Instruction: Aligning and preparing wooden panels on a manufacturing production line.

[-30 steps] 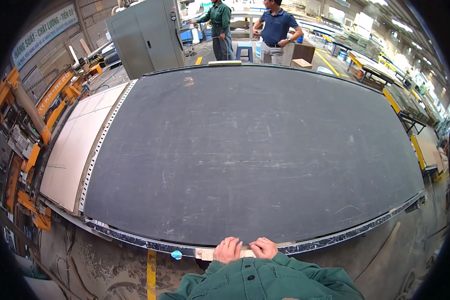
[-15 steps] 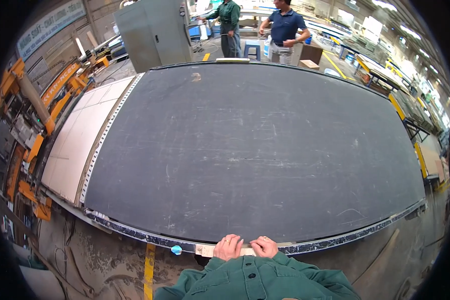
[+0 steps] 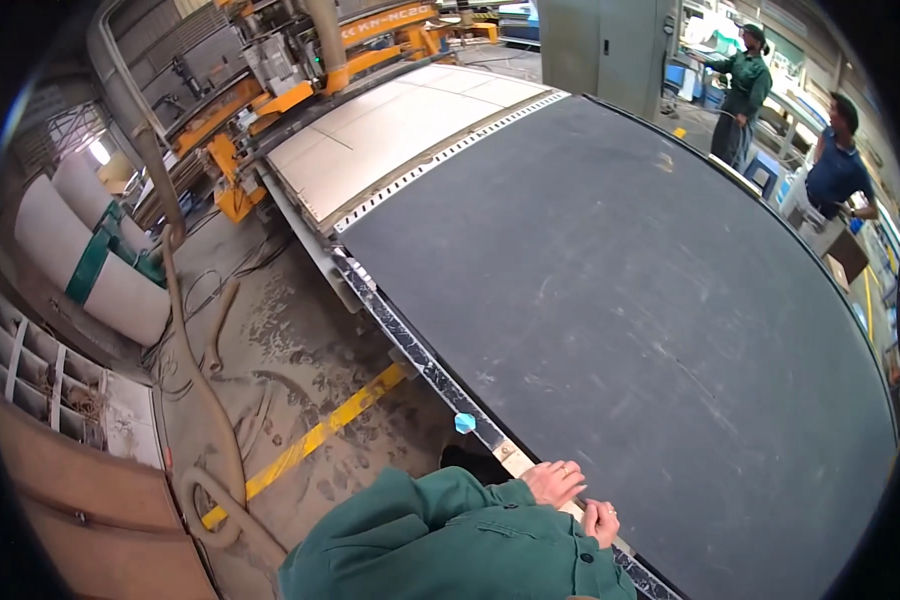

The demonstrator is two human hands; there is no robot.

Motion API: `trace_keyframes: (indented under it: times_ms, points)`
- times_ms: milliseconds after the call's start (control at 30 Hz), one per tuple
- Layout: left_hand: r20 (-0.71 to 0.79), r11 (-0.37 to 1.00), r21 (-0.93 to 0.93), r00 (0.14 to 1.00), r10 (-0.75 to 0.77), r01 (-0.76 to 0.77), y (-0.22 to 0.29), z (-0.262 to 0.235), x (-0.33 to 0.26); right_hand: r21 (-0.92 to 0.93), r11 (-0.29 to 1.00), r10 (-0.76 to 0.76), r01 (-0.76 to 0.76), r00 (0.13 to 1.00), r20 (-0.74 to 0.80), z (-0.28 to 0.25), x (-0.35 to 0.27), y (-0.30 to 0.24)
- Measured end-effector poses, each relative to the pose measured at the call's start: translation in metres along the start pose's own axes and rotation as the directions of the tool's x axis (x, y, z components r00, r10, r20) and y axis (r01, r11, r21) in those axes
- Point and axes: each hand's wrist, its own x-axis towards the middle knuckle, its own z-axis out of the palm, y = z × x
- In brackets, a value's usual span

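Note:
A large dark, scuffed tabletop [image 3: 610, 300] spreads out before me. On the pale block along its near rail [image 3: 425, 360], my left hand [image 3: 556, 484] lies with its fingers stretched over the edge, holding nothing. Close beside it is my right hand [image 3: 602, 522], a ring on one finger; its loosely bent fingers rest on the same edge and hold no object. My green sleeves cover both arms. A small blue knob [image 3: 465, 423] sticks out of the rail, left of my hands.
Pale panels [image 3: 410, 110] lie at the table's far left end, under an orange-framed machine [image 3: 270, 95]. A hose [image 3: 205, 390] snakes over the dusty floor, across a yellow stripe [image 3: 310, 445]. Two people [image 3: 745, 95] stand beyond the table, near a grey cabinet [image 3: 610, 60].
My view has swung left, bringing the machine, hose and floor further into sight. Both hands stay at the table edge. The person in dark blue has turned and shifted an arm.

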Motion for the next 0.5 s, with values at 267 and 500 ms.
trace_keyframes:
  times_ms: [267,500]
  points:
    - [0.013,1.0,-0.023,1.0,-0.003,0.003,0.003,-0.004,-0.0007,-0.002,1.0,0.009,-0.009,1.0,0.003,-0.0001,-0.0013,-0.0016]
    - [0.03,1.0,-0.009,1.0,0.002,-0.002,0.0033,-0.006,0.0007,-0.005,1.0,-0.015,0.015,1.0,-0.012,0.0008,-0.0007,-0.0002]
